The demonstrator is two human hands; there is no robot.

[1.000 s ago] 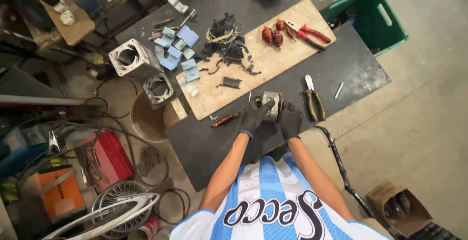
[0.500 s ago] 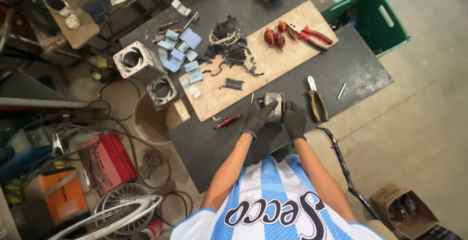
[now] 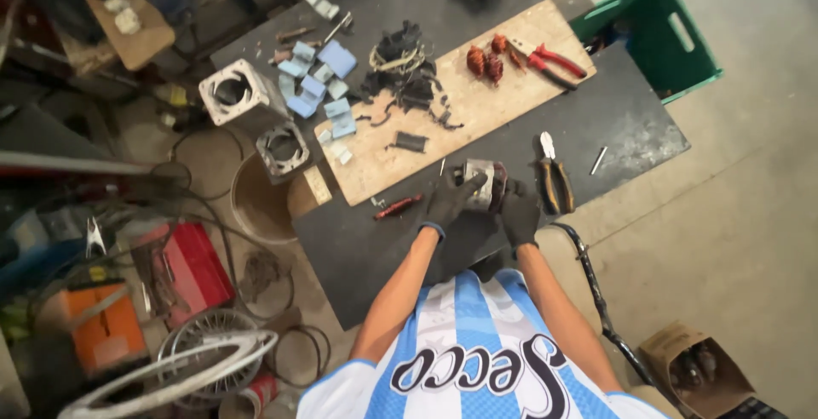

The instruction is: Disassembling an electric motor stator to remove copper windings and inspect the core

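Observation:
Both my hands wear dark gloves and hold a small grey metal motor stator (image 3: 481,182) with dark reddish windings at the near edge of a wooden board (image 3: 477,117). My left hand (image 3: 449,202) grips its left side, with fingers over the top. My right hand (image 3: 519,213) holds its right side from below. Black-and-yellow pliers (image 3: 554,176) lie just right of my right hand on the dark tabletop (image 3: 630,129). A small red-handled tool (image 3: 396,207) lies left of my left hand.
On the board lie red-handled pliers (image 3: 554,60), copper coils (image 3: 484,60), black wire scraps (image 3: 405,70) and blue-grey pieces (image 3: 319,87). Two square metal motor housings (image 3: 234,95) sit at the table's left. A green crate (image 3: 660,31) stands right; a red box (image 3: 192,266) and wheel rim (image 3: 196,368) lie on the floor.
The view has shifted slightly. My hands stay on the stator, and my left fingers have moved up over its top.

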